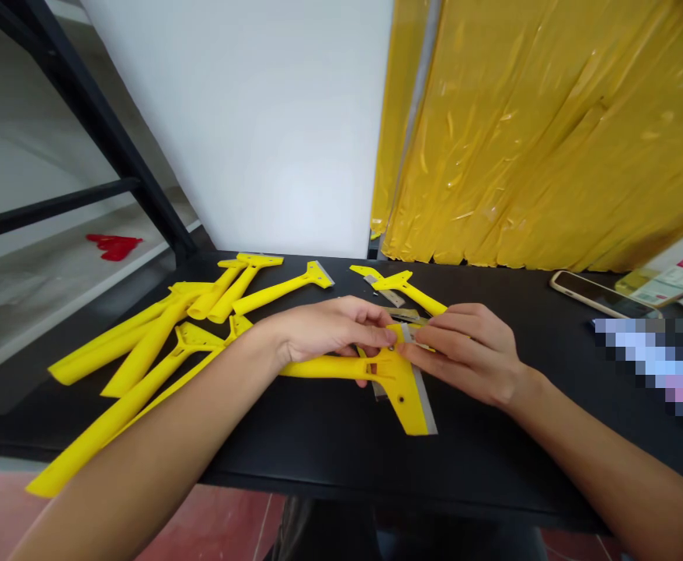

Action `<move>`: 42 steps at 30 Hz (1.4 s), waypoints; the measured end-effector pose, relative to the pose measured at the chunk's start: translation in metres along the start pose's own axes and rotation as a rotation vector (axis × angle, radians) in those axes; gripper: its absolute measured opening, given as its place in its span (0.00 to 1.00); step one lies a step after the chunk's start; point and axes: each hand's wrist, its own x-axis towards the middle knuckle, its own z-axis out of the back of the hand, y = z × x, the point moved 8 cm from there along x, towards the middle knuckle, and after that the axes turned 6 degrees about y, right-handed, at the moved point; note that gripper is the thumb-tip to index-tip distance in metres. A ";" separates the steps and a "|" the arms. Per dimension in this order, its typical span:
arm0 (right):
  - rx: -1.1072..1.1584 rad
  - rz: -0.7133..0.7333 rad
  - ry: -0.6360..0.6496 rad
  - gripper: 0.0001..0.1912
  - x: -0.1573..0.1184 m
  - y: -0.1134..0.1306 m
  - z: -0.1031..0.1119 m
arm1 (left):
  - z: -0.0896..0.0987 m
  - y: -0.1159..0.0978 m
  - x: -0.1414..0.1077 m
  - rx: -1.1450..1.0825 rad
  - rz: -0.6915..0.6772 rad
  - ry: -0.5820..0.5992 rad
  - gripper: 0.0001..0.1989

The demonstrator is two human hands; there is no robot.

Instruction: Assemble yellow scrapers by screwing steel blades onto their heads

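Observation:
Between my hands is a yellow scraper (pixel 408 401) with a metal blade along its wide head and its handle pointing left. My left hand (pixel 341 331) grips it near the neck, thumb on the upper end of the head. The fingers of my right hand (pixel 466 351) are closed together at the blade's upper edge; what lies between their tips, if anything, is hidden. Just behind, loose metal blades (pixel 403 315) lie on the black table, partly covered by my hands. Beyond them are yellow scraper parts (pixel 396 282), one with its handle running behind my right hand.
Several yellow scrapers (pixel 160 358) lie in a loose group at the left, partly under my left forearm. A phone (pixel 601 294) and a pale printed package (pixel 674 273) are at the right. Yellow plastic wrapping (pixel 540 140) and a white panel (pixel 259 125) stand behind the table (pixel 493 475).

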 end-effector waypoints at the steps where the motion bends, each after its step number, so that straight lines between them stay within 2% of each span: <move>1: -0.010 0.002 -0.006 0.18 0.002 -0.001 -0.001 | 0.001 0.000 0.000 0.004 -0.002 -0.014 0.07; 2: -0.019 -0.025 -0.002 0.17 0.004 -0.005 -0.002 | 0.003 0.000 0.000 0.002 -0.002 -0.032 0.07; 4: -0.028 -0.167 0.023 0.14 0.004 -0.023 -0.004 | 0.012 0.001 0.000 -0.010 -0.007 -0.087 0.09; 6: -0.011 -0.361 0.044 0.12 -0.001 -0.048 -0.003 | 0.027 0.000 -0.001 -0.016 -0.032 -0.175 0.09; 8: 0.073 -0.471 0.129 0.11 -0.008 -0.066 -0.005 | 0.047 -0.002 -0.003 -0.027 -0.076 -0.282 0.08; 11: 0.281 -0.436 0.395 0.08 -0.015 -0.067 -0.020 | 0.074 -0.003 -0.008 -0.062 -0.108 -0.443 0.07; 14: 0.430 -0.351 0.579 0.07 -0.018 -0.050 -0.033 | 0.085 -0.002 -0.010 -0.093 -0.115 -0.525 0.08; 16: 0.453 -0.314 0.601 0.08 -0.015 -0.039 -0.037 | 0.085 -0.002 -0.010 -0.096 -0.123 -0.532 0.07; 21: 0.388 -0.316 0.537 0.11 -0.009 -0.029 -0.042 | 0.080 0.001 -0.005 -0.063 -0.121 -0.514 0.06; 24: 0.377 -0.316 0.570 0.11 -0.009 -0.025 -0.048 | 0.078 0.005 -0.002 -0.043 -0.107 -0.502 0.05; 28: 0.333 -0.329 0.628 0.10 -0.014 -0.026 -0.053 | 0.075 0.007 0.000 -0.041 -0.082 -0.484 0.05; 32: 0.277 -0.330 0.610 0.11 -0.017 -0.031 -0.052 | 0.070 0.005 0.000 -0.063 -0.076 -0.468 0.06; 37: 0.338 -0.318 0.637 0.10 -0.017 -0.030 -0.057 | 0.065 0.004 0.001 -0.045 -0.093 -0.454 0.07; 42: 0.314 -0.329 0.629 0.10 -0.017 -0.028 -0.064 | 0.056 0.004 0.002 0.060 -0.079 -0.401 0.06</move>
